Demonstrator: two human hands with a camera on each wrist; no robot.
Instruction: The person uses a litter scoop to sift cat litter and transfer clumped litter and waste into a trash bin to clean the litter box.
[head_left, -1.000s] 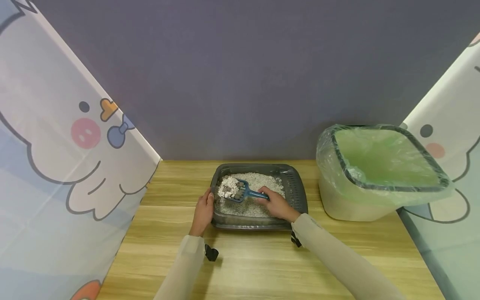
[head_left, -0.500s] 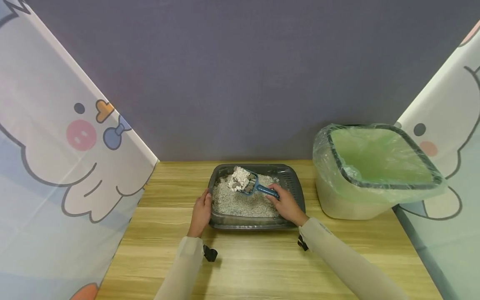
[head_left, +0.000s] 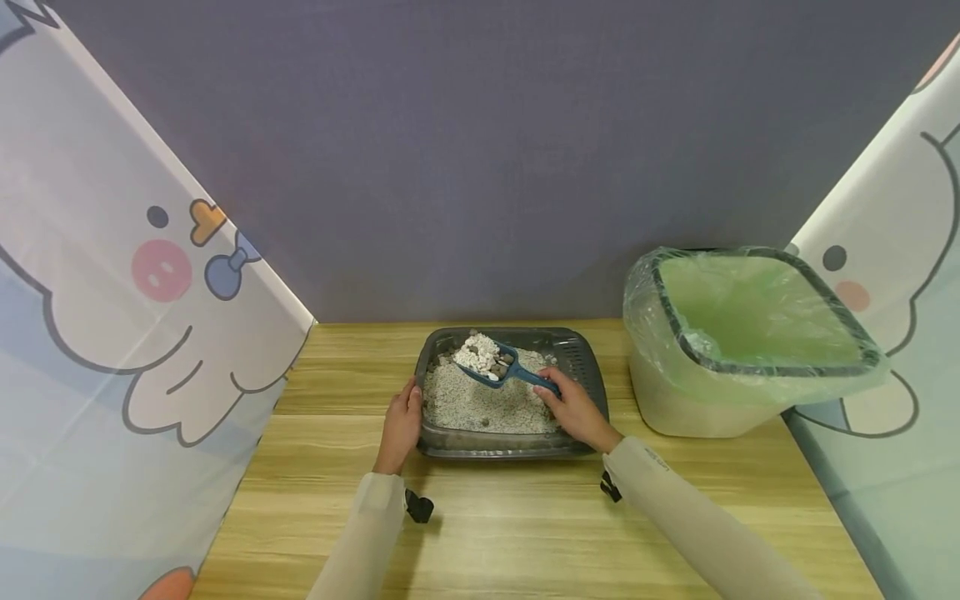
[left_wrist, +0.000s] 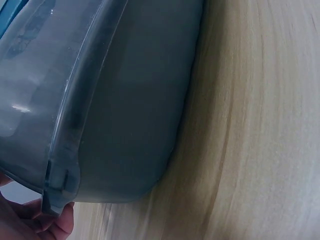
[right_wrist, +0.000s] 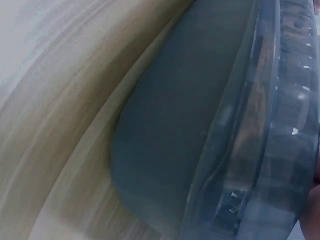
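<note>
A dark grey litter box [head_left: 495, 454] sits on the wooden table, with pale granular litter [head_left: 480, 408] spread inside. My left hand [head_left: 400, 423] grips the box's left rim; in the left wrist view its fingers [left_wrist: 62, 222] curl under the rim corner. By its handle, my right hand [head_left: 577, 412] holds a blue litter scoop [head_left: 525, 373] above the litter. Heaped in the scoop are white granules [head_left: 477, 353] and several greyish-brown clumps [head_left: 504, 364]. The right wrist view mostly shows the box's outer wall [right_wrist: 170, 115], with a bit of the hand at the right edge.
Right of the box stands a white bin [head_left: 682, 408] lined with a clear greenish bag [head_left: 757, 317], its top uncovered. A grey wall [head_left: 480, 167] rises behind the wooden table [head_left: 495, 533]. Cartoon-printed panels [head_left: 112, 350] flank both sides.
The right hand has raised the loaded scoop and drawn it slightly right, then tilted it. Litter below it looks more level. The left hand stays on the rim.
</note>
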